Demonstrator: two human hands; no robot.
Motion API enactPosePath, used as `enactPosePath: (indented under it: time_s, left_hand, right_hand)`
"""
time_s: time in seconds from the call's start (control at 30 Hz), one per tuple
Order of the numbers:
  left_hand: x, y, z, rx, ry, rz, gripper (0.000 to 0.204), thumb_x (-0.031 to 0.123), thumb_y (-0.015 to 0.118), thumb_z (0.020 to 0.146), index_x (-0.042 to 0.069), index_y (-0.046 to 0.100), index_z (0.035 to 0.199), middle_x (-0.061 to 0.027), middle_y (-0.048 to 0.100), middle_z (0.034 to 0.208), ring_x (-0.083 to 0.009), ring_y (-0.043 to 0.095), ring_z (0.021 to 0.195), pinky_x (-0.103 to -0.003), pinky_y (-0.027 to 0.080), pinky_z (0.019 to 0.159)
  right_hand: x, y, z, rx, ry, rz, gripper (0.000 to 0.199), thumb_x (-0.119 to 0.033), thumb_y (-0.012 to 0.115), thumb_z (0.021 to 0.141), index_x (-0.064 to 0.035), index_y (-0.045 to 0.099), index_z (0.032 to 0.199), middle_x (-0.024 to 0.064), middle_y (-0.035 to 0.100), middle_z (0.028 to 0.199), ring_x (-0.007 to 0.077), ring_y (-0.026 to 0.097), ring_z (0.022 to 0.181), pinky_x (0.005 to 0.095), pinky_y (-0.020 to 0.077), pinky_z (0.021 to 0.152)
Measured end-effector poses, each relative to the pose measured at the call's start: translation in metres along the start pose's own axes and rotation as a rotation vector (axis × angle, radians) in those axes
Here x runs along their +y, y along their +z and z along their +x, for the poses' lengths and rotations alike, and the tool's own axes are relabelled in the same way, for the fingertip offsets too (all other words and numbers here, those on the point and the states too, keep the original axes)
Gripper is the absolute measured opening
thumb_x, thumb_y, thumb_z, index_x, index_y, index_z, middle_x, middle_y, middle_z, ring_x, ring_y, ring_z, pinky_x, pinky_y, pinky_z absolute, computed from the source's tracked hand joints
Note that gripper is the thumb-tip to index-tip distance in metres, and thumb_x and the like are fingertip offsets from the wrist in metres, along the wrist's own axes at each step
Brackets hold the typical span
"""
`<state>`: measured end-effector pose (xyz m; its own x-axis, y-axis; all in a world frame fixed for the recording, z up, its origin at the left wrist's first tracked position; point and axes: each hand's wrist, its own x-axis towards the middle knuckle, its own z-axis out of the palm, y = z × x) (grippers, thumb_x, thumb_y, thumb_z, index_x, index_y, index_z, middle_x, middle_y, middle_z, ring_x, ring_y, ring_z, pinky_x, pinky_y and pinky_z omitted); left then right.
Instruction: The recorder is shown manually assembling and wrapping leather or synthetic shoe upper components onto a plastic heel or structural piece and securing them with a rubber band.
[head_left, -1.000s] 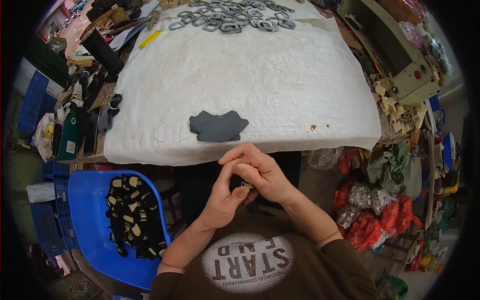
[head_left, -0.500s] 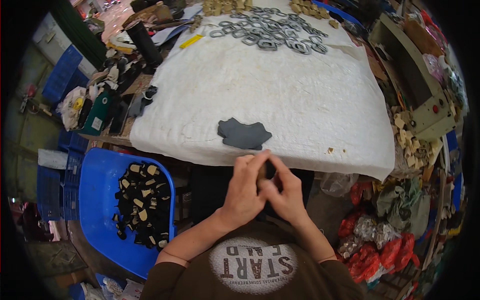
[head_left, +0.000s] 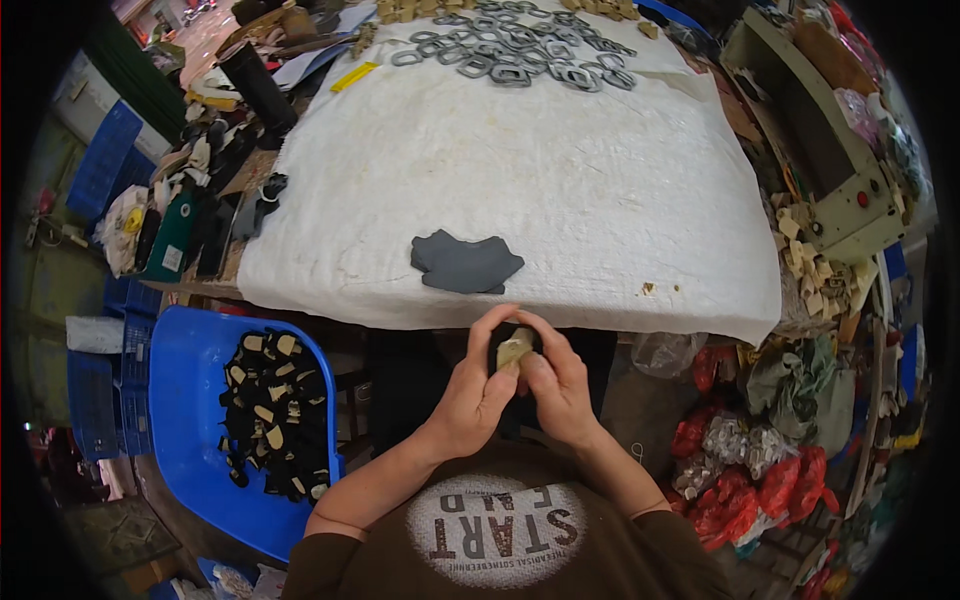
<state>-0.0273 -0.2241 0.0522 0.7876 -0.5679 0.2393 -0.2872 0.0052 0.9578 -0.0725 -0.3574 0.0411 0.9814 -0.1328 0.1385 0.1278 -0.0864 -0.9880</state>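
Note:
In front of the table's near edge, my left hand (head_left: 468,398) and my right hand (head_left: 562,392) meet around a small beige piece with black material about it (head_left: 515,348). Both thumbs press on its near end, and the fingers curl round its sides and far end. Its exact kind is partly hidden by the fingers. Just beyond my fingertips lies a small stack of dark grey, irregularly cut flat pieces (head_left: 466,263) on the white cloth (head_left: 520,170) that covers the table.
A blue tub (head_left: 185,430) at my left holds many black-and-beige pieces (head_left: 275,410). Grey rings (head_left: 510,55) and a yellow strip (head_left: 354,77) lie at the table's far end. Right of the table are a beige machine housing (head_left: 800,140) and red plastic bags (head_left: 725,515).
Both hands have turned and opened slightly, so the beige face of the held piece now shows between the thumbs. The whole view has shifted a little.

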Motion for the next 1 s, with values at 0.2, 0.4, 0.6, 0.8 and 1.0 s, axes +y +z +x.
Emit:
enactPosePath:
  time_s: [0.2, 0.4, 0.6, 0.8, 1.0]
  left_hand:
    - [-0.002, -0.019, 0.007, -0.075, -0.117, -0.16, 0.046, 0.007, 0.041, 0.089, 0.002, 0.028, 0.134, -0.0093, 0.052, 0.099, -0.0124, 0.051, 0.084, -0.025, 0.043, 0.077]
    - [-0.003, -0.014, 0.004, -0.266, -0.16, -0.265, 0.039, 0.012, 0.04, 0.09, -0.002, 0.037, 0.126, -0.0084, 0.052, 0.096, -0.0119, 0.049, 0.083, -0.026, 0.04, 0.079]
    - [-0.01, -0.007, -0.001, -0.263, -0.273, -0.374, 0.039, 0.017, 0.041, 0.093, -0.002, 0.037, 0.128, -0.0052, 0.05, 0.096, -0.0092, 0.048, 0.078, -0.023, 0.042, 0.069]
    - [-0.021, -0.003, -0.003, -0.109, -0.329, -0.648, 0.037, 0.027, 0.038, 0.097, 0.007, 0.038, 0.128, -0.0011, 0.05, 0.1, -0.0069, 0.049, 0.084, -0.022, 0.042, 0.07]
    - [-0.028, -0.001, -0.007, 0.08, -0.258, -0.601, 0.028, 0.024, 0.034, 0.098, 0.009, 0.04, 0.121, -0.0021, 0.05, 0.101, -0.0079, 0.051, 0.085, -0.023, 0.045, 0.073]
  right_hand:
    - [-0.002, -0.025, 0.016, -0.075, -0.14, -0.359, 0.029, -0.016, 0.048, 0.092, -0.001, 0.055, 0.116, 0.0138, 0.057, 0.084, 0.0259, 0.055, 0.075, 0.0326, 0.0448, 0.068]
    - [-0.008, -0.022, 0.04, -0.217, -0.012, 0.28, 0.019, -0.012, 0.046, 0.092, 0.0009, 0.06, 0.089, 0.0109, 0.054, 0.1, 0.0173, 0.05, 0.095, 0.0313, 0.04, 0.085]
    - [0.0, -0.021, 0.035, -0.352, -0.134, 0.166, 0.014, -0.007, 0.048, 0.089, 0.0009, 0.058, 0.082, 0.0121, 0.058, 0.104, 0.0172, 0.053, 0.093, 0.0286, 0.043, 0.08]
    - [0.019, 0.011, 0.022, -0.013, -0.389, 0.062, 0.034, -0.025, 0.041, 0.096, -0.0053, 0.048, 0.122, 0.0098, 0.054, 0.113, 0.0185, 0.052, 0.094, 0.0311, 0.0415, 0.086]
    - [0.009, 0.026, 0.003, -0.017, 0.068, 0.26, 0.038, -0.026, 0.037, 0.096, -0.0023, 0.046, 0.125, 0.0105, 0.051, 0.116, 0.0159, 0.053, 0.097, 0.0274, 0.0421, 0.085]
